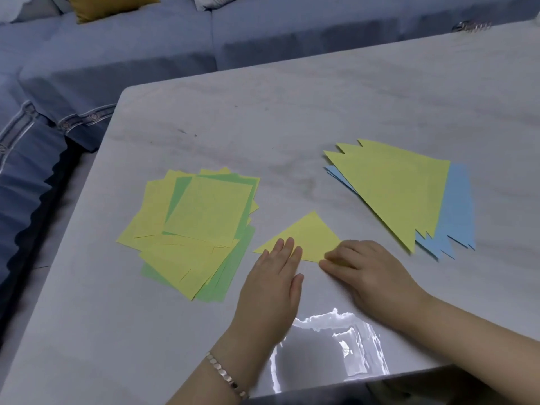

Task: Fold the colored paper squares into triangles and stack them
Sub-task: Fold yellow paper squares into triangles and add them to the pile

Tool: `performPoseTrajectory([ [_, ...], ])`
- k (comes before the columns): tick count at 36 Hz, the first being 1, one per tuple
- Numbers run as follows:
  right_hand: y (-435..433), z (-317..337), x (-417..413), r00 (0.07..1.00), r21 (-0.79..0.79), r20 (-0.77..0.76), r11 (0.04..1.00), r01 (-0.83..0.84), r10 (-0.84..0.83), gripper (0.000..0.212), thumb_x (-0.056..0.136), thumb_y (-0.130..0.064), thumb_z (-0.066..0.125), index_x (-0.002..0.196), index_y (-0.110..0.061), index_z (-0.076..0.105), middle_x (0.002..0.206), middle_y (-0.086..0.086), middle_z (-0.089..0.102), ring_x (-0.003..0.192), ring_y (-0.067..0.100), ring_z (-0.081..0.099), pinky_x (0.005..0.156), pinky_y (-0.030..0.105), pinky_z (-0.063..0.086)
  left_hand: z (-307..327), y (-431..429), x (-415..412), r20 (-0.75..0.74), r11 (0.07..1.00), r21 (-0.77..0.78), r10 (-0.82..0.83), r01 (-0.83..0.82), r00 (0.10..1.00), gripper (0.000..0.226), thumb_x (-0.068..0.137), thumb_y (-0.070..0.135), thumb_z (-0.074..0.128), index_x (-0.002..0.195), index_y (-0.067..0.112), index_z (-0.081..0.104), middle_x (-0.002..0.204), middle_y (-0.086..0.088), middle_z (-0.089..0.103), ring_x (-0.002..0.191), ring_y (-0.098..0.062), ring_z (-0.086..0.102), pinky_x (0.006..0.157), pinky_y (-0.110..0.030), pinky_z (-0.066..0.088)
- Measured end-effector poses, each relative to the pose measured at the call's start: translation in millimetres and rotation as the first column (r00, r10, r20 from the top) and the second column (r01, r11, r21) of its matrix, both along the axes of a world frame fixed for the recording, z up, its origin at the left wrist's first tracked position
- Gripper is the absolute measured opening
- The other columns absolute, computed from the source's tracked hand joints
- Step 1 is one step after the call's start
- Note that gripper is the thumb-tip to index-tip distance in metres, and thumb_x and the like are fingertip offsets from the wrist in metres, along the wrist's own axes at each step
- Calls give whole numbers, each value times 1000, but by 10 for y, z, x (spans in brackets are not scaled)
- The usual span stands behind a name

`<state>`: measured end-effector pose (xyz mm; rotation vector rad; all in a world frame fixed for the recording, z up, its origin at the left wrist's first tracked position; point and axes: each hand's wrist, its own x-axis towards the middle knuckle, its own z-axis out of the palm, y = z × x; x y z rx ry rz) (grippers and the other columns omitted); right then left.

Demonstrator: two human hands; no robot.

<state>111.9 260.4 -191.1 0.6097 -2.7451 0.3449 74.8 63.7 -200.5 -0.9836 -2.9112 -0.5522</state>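
A yellow paper folded into a triangle [311,236] lies on the table in front of me. My left hand [274,283] lies flat with its straight fingertips pressing the triangle's lower left part. My right hand [365,273] presses its fingertips on the triangle's lower right corner along the folded edge. To the left sits a loose pile of unfolded yellow and green squares [195,226]. To the right lies a stack of folded triangles [397,194], yellow ones on top and blue ones beneath.
The grey marble-look table [292,118] has its left edge and near edge close by. A blue sofa [117,54] runs behind and to the left. A small metal object [470,26] lies at the table's far right edge.
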Motion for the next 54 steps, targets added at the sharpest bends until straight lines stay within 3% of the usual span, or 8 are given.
performPoseTrajectory([
  [18, 234, 223, 378, 947, -89, 141, 949, 303, -289, 33, 75, -15, 39, 73, -11, 72, 84, 2, 67, 84, 24, 59, 68, 32, 48, 27, 13, 10, 63, 998, 68, 16, -20, 998, 44, 88, 24, 36, 120, 6, 62, 129, -9, 58, 121, -23, 52, 105, -30, 23],
  [21, 75, 379, 190, 855, -192, 312, 854, 484, -414, 21, 82, -13, 51, 95, -14, 67, 95, 1, 65, 92, 25, 60, 73, 27, 40, 30, 12, 16, 68, 997, 69, 20, -25, 997, 45, 88, 24, 36, 121, 6, 61, 130, -10, 57, 121, -25, 53, 105, -32, 23],
  [24, -119, 451, -90, 707, -147, 546, 780, 609, -450, 55, 84, -34, 62, 132, -19, 41, 115, 1, 55, 112, 19, 48, 85, 28, 38, 35, 5, 18, 85, 997, 69, 21, -27, 996, 45, 88, 25, 36, 122, 7, 60, 131, -9, 56, 122, -25, 52, 105, -32, 25],
  [31, -389, 432, -424, 498, 118, 701, 771, 626, -511, 59, 76, -43, 69, 119, -12, 42, 117, 9, 48, 111, 27, 44, 76, 29, 35, 131, -48, -6, 173, 986, 164, 4, -33, 985, 48, 88, 30, 35, 125, 9, 57, 137, -6, 50, 127, -13, 39, 104, -22, 24],
  [37, -279, 409, -287, 602, -135, 673, 729, 671, -429, 31, 71, -32, 73, 72, -21, 45, 85, -1, 42, 66, 13, 43, 48, 23, 24, 274, -280, -366, 18, 944, 192, 270, -269, 963, 47, 81, 30, 48, 119, 5, 60, 132, -15, 53, 117, -30, 55, 98, -34, 40],
  [44, -64, 433, -182, 725, -539, 552, 486, 688, -413, 23, 73, -21, 74, 75, -20, 51, 63, 1, 46, 54, 13, 36, 48, 20, 27, 376, -499, -726, 176, 828, -128, 561, -546, 809, 80, 85, 50, 56, 146, 10, 21, 155, -10, 16, 142, -21, 16, 112, -36, 21],
  [49, 269, 612, -301, 624, -641, 524, 214, 737, -580, 55, 78, -25, 72, 125, -17, 43, 84, -1, 49, 75, 18, 45, 62, 23, 33, 476, -476, -729, 158, 842, -193, 533, -503, 831, 58, 89, 44, 52, 135, 11, 38, 131, -5, 49, 119, -25, 46, 85, -34, 41],
  [54, 339, 574, -304, 542, -529, 506, 254, 809, -671, 64, 82, -21, 66, 137, -15, 33, 132, 14, 35, 120, 29, 39, 98, 36, 33, 525, -484, -729, 19, 864, -175, 482, -472, 876, 17, 90, 21, 44, 80, 7, 48, 71, -5, 49, 69, -30, 47, 49, -31, 27],
])
